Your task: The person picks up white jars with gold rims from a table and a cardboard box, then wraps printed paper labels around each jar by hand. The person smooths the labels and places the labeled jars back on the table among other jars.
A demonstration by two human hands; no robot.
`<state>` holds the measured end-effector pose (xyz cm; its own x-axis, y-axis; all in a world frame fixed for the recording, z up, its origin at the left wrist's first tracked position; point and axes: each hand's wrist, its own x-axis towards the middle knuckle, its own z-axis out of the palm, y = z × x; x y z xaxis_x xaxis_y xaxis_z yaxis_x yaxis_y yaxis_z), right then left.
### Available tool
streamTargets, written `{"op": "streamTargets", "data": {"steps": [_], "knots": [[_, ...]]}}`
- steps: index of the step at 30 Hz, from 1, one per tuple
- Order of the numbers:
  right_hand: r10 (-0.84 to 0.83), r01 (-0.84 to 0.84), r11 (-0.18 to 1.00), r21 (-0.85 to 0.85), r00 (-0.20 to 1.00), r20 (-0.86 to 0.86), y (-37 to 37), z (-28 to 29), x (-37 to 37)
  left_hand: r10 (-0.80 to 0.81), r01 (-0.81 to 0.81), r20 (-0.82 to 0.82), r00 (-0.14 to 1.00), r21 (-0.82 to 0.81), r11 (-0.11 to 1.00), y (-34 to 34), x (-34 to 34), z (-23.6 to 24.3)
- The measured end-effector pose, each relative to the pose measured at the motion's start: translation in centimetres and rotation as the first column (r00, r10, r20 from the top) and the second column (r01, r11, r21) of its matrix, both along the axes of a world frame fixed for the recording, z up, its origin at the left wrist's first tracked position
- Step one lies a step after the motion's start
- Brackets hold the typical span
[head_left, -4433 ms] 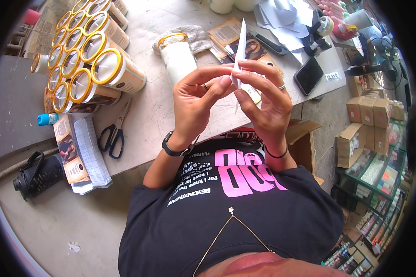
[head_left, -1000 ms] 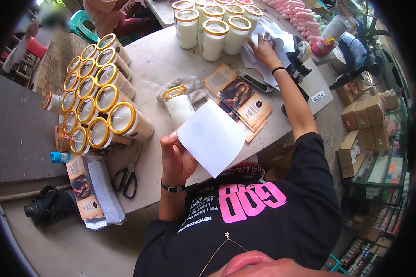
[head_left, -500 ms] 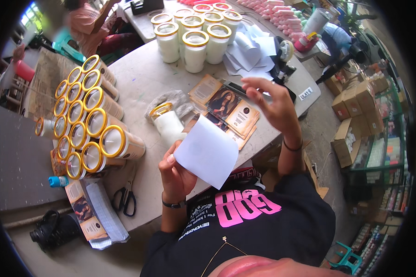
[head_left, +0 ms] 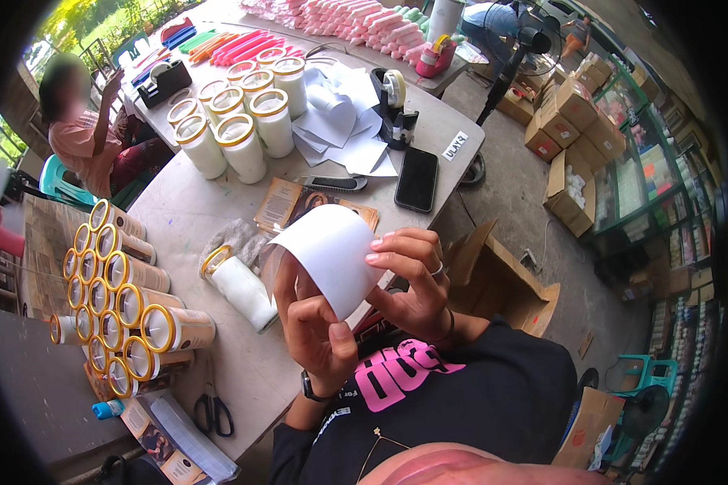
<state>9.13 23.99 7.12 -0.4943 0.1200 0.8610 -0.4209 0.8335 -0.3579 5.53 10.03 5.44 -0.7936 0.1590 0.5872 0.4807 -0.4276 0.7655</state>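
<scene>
Left hand (head_left: 319, 330) and right hand (head_left: 415, 271) both clamped on curved white paper sheet (head_left: 329, 249); gold-rimmed white cylindrical jar (head_left: 245, 291) lying just left of grip

A person in a black T-shirt (head_left: 477, 404) holds a curved sheet of white paper (head_left: 328, 250) over a pale worktop (head_left: 194, 198), left hand (head_left: 314, 327) at its lower left edge, right hand (head_left: 412, 275) gripping the right. Just beside the left hand, a white candle in a gold-rimmed clear glass jar (head_left: 247, 295) touches a crumpled grey cloth (head_left: 233, 234). Brown printed labels (head_left: 277, 204) and a dark utility knife (head_left: 336, 183) lie beyond the paper, near a black smartphone (head_left: 416, 179). Rows of labelled, gold-rimmed candle jars (head_left: 188, 327) line the left side, near dark-handled scissors (head_left: 213, 416); unlabelled white candle jars (head_left: 241, 158) cluster beside loose white sheets (head_left: 340, 125). In the background, a person in a pink top (head_left: 77, 137) sits on a teal plastic chair (head_left: 59, 184).
</scene>
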Motion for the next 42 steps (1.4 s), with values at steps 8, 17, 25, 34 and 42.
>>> {"op": "streamTargets", "data": {"steps": [8,17,25,34,42], "knots": [[0.166,-0.248,0.896,-0.367,0.956,-0.240,1.5,-1.6,-1.6,0.170,-0.265,-0.321,0.932,-0.283,0.922,-0.6,-1.2,0.0],[0.541,-0.335,0.104,-0.936,0.809,-0.230,-1.4,-3.8,-4.9,0.658,-0.679,-0.226,0.718,-0.438,0.590,-7.5,-3.3,-2.9],[0.769,-0.192,0.002,-0.981,0.628,-0.121,-3.8,-7.1,-8.6,0.526,-0.476,0.323,0.787,-0.223,0.850,-9.5,-3.7,-3.8],[0.780,-0.176,0.202,-0.963,0.624,0.050,-6.3,-8.1,-8.8,0.600,-0.534,0.307,0.739,-0.274,0.799,-10.5,-2.9,-5.4],[0.786,-0.122,0.235,-0.964,0.607,0.115,-6.7,-8.3,-8.2,0.632,-0.565,0.310,0.710,-0.284,0.774,-10.3,-2.2,-6.6]]}}
